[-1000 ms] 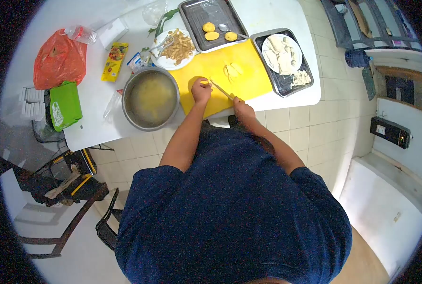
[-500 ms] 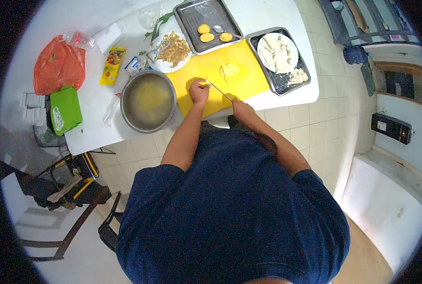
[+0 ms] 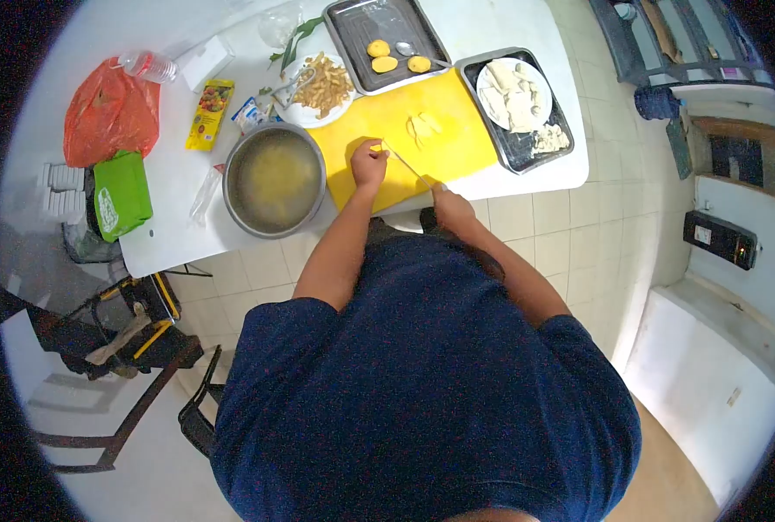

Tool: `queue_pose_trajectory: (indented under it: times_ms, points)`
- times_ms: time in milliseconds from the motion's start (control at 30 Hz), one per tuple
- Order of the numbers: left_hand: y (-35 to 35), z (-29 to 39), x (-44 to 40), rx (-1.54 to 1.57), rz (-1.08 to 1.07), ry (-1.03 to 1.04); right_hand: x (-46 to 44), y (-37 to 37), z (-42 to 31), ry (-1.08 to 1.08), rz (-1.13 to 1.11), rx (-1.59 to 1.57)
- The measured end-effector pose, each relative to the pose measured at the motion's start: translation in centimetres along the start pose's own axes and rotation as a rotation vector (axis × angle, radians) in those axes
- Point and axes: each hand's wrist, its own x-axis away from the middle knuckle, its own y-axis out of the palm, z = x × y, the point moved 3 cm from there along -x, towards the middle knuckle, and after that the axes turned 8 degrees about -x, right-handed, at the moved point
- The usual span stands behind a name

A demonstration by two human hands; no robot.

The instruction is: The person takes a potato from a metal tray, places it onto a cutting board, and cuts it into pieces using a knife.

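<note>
My right hand (image 3: 454, 211) is closed around the handle of a knife (image 3: 412, 169), whose thin blade points up and left across the yellow cutting board (image 3: 457, 117). Close to the blade's tip, my left hand (image 3: 369, 164) curls its fingers on a small yellow potato piece (image 3: 375, 149), mostly hidden by the fingers. Several cut yellow slices (image 3: 423, 128) lie loose on the board, beyond the knife. Left of the board stands a large metal bowl (image 3: 230, 184) holding cloudy liquid with yellow pieces in it.
A dark tray (image 3: 353, 39) at the back holds yellow potato halves (image 3: 384, 64) and a spoon (image 3: 405, 50). Another tray (image 3: 514, 162), at right, carries a plate of pale pieces. Peelings (image 3: 327, 87) fill a plate behind the bowl. Red (image 3: 109, 117) and green bags (image 3: 122, 196) sit at left.
The view has shifted slightly. The slices on the board lie more spread apart. Both hands keep nearly the same place, knife still in the right.
</note>
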Motion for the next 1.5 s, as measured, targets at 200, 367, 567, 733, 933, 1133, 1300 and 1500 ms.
queue_pose_trajectory:
  times_ms: [200,367,567,733,933,1133,1300,1500]
  points:
    - [0.8,-1.0,-0.6,0.033,0.014,-0.029,-3.3,-0.6,-1.8,0.023,0.030,-0.032]
    - [0.7,-1.0,-0.6,0.020,-0.008,-0.062,-0.9,-0.2,0.1,0.108,0.044,-0.008]
    - [-0.6,0.8,0.4,0.008,-0.001,0.051,-1.1,-1.3,2.5,0.065,0.173,-0.068]
    - [0.5,-1.3,0.4,0.305,0.049,0.022,-2.0,-0.9,-0.8,0.034,0.114,-0.173]
    - [1.3,-2.1,0.0,0.333,0.093,0.077,-3.7,-1.3,-2.2,-0.030,0.079,-0.045]
    - [1.3,-1.9,-0.4,0.228,0.053,-0.108,-4.0,-2.0,-3.3,-0.023,0.066,-0.015]
    - [1.6,-2.4,-1.0,0.158,0.072,-0.099,-4.1,-2.3,-3.6,-0.010,0.026,-0.010]
    - [2.2,-3.1,-1.1,0.141,0.104,-0.102,-3.6,-3.4,-5.6,0.000,-0.001,0.007]
